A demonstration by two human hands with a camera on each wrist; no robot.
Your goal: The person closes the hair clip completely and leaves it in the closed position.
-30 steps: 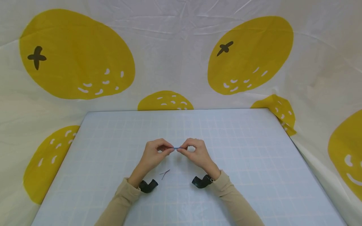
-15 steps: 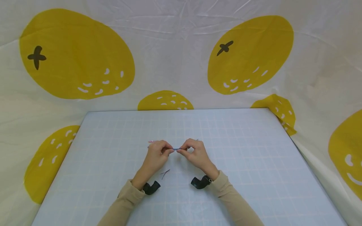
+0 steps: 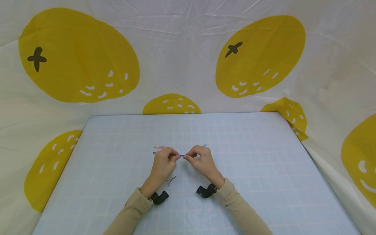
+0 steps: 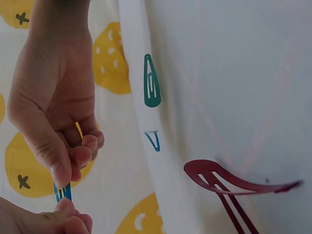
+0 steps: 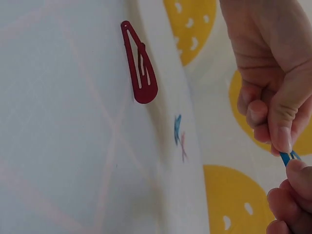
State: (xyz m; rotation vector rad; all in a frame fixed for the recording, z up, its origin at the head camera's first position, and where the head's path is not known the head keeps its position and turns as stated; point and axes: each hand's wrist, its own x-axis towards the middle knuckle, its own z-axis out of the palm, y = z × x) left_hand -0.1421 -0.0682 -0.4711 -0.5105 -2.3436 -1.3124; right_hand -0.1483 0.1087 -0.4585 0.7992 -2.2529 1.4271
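Note:
Both hands pinch a blue snap hair clip (image 3: pixel 182 155) between thumb and fingers, above the table. My left hand (image 3: pixel 164 162) grips its left end and my right hand (image 3: pixel 202 161) its right end; in the left wrist view only a short stretch of the blue clip (image 4: pixel 62 191) shows, the rest covered by fingertips. A dark red snap clip (image 3: pixel 171 180) lies on the table beside the left forearm. In the left wrist view this red clip (image 4: pixel 209 178) has its prongs spread apart.
Beyond the left hand lie a pink clip (image 3: pixel 159 147) and a blue clip (image 3: pixel 154 152). A teal clip (image 4: pixel 152 83) and another small blue clip (image 4: pixel 153 140) show in the left wrist view. Black wrist cameras (image 3: pixel 160 197) hang under both wrists. A patterned curtain surrounds the table (image 3: pixel 249 169).
My left wrist has shifted right and toward me, uncovering the pink clip and a blue clip behind that hand. My right hand has moved slightly toward me. Both keep pinching the clip.

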